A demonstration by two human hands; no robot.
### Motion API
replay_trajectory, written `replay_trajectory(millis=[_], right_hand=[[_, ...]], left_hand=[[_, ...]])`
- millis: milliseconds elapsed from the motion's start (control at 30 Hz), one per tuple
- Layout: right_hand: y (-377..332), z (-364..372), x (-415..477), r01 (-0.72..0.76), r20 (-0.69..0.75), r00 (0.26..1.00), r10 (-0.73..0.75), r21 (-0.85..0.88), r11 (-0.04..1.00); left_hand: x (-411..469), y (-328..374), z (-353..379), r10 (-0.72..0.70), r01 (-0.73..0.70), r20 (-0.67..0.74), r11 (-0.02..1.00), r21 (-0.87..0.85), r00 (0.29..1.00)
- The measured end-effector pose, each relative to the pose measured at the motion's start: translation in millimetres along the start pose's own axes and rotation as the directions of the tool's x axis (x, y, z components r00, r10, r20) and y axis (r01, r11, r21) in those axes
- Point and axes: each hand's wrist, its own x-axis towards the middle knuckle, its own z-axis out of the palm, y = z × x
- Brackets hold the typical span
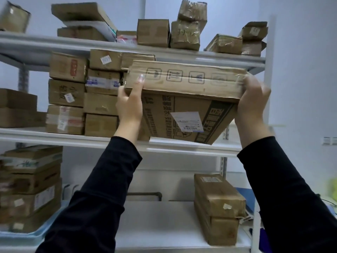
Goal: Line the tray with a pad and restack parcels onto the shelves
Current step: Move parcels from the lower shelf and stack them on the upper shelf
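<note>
Carton [184,88] in left hand [129,105] and right hand [253,105] partly hides parcels [137,59].

2 hands: left hand [129,105], right hand [253,105]. 1 held parcel [184,99]. 3 shelf boards: top shelf [218,58], mid shelf [182,145], btm shelf [155,225]. top-shelf parcels [153,32]: approx 11. mid-shelf parcels [67,92]: approx 10 visible, some hidden. Btm: right stack [218,203] 2 pcs; left stack [31,185] approx 5 pcs. 1 blue tray [21,236].
</note>
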Motion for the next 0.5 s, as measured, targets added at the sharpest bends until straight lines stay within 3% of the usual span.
replay_trajectory(millis=[267, 500], right_hand=[[35, -19, 6, -0.021, 0.018, 1.0, 0.022, -0.011, 1.0], [89, -37, 23, -0.147, -0.016, 0.989, 0.146, -0.06, 0.987]], left_hand=[[-12, -28, 13, -0.011, 0.011, -0.004, 0.999, -0.049, 1.0], [-11, -78, 31, -0.051, 0.051, 0.017, 0.999, 0.002, 0.999]])
